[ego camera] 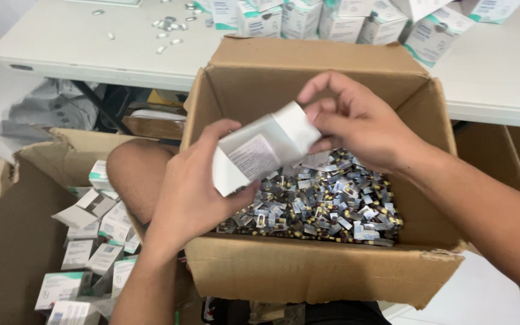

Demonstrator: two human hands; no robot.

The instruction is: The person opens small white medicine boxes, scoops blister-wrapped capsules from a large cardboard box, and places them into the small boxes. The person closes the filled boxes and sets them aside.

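Both hands hold a small white medicine carton [260, 150] above an open brown cardboard box [308, 274]. My left hand [191, 192] grips the carton's lower end from the left. My right hand [356, 117] pinches its open end flap at the upper right. Inside the box lies a heap of several silver blister strips with yellow and dark capsules [326, 201]. The carton is tilted, with its open end up and to the right.
A second open cardboard box [19, 241] at the left holds several white and teal cartons [97, 241]. A white table [79, 48] behind carries stacked cartons [344, 21] and loose blister pieces [170, 27]. My bare knee [136, 174] lies between the boxes.
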